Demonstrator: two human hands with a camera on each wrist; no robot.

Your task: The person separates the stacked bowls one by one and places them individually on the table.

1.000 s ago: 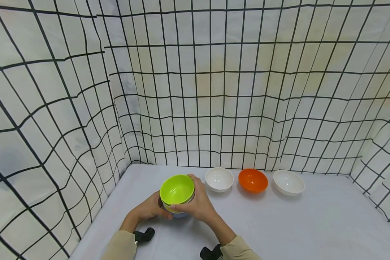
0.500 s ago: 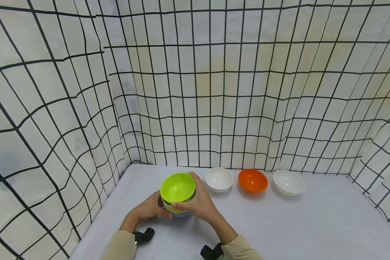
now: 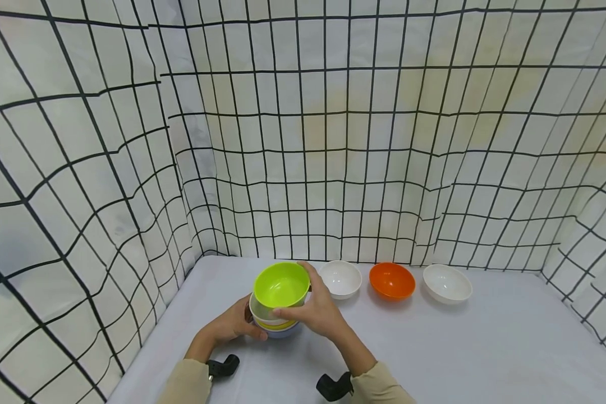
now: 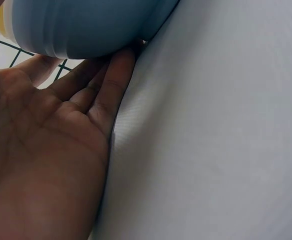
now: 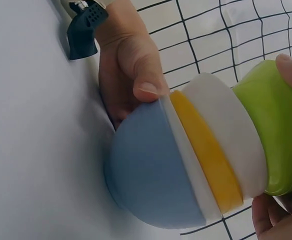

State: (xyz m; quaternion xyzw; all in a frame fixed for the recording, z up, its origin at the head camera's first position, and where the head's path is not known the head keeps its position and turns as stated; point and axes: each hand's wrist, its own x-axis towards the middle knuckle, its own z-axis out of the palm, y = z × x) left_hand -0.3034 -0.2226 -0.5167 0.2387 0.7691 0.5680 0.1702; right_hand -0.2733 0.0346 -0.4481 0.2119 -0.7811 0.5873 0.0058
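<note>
My right hand (image 3: 320, 311) grips a lime-green bowl (image 3: 281, 285) by its side, thumb at the near rim. That bowl is raised and tilted above a stack of nested bowls. Under it in the right wrist view come a white bowl (image 5: 226, 130), a yellow bowl (image 5: 206, 150) and a light-blue bowl (image 5: 146, 165) at the bottom, with a white band below the yellow one. From the left, my left hand (image 3: 232, 325) holds the stack, its thumb on the blue bowl's rim in the right wrist view. The left wrist view shows its fingers (image 4: 111, 85) against the blue bowl.
A white bowl (image 3: 340, 279), an orange bowl (image 3: 391, 281) and another white bowl (image 3: 447, 284) stand in a row at the back of the white table (image 3: 434, 348). Black-gridded white cloth walls (image 3: 303, 140) rise behind and at both sides.
The lime-green bowl has come up and slightly right in my right hand, baring the white bowl under it. My left hand has stayed at the stack.
</note>
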